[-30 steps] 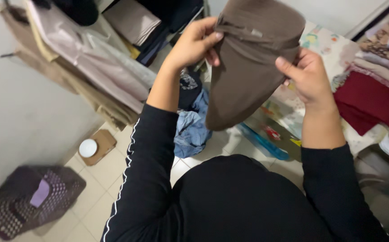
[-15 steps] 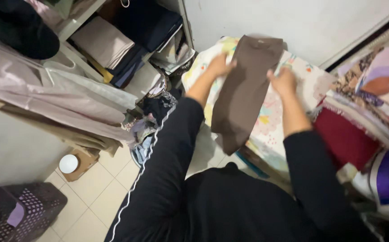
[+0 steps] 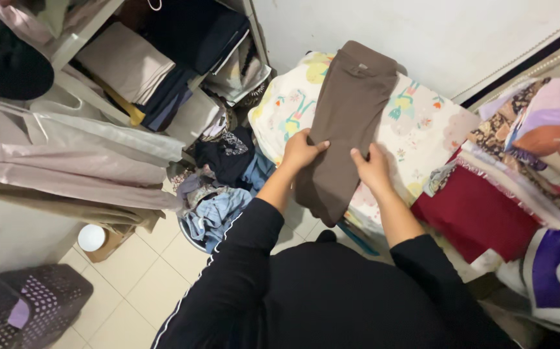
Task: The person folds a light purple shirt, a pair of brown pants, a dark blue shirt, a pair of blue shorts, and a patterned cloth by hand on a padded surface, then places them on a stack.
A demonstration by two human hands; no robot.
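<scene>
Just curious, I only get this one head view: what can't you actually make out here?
- Brown garment: lower end hangs off the patterned board.
- Left hand, right hand: fingertips tucked under the cloth.
- Dark basket: cut by the frame's corner.
- Shelf contents: shadowed.

Wall: plain white, dark trim strip at right edge. Floor: pale square tiles. Open shelving upper left, folded clothes stacked inside. Pale garments hang at left. Dark perforated laundry basket on floor, lower left. Loose clothes heap below shelving. Light even, soft.
</scene>
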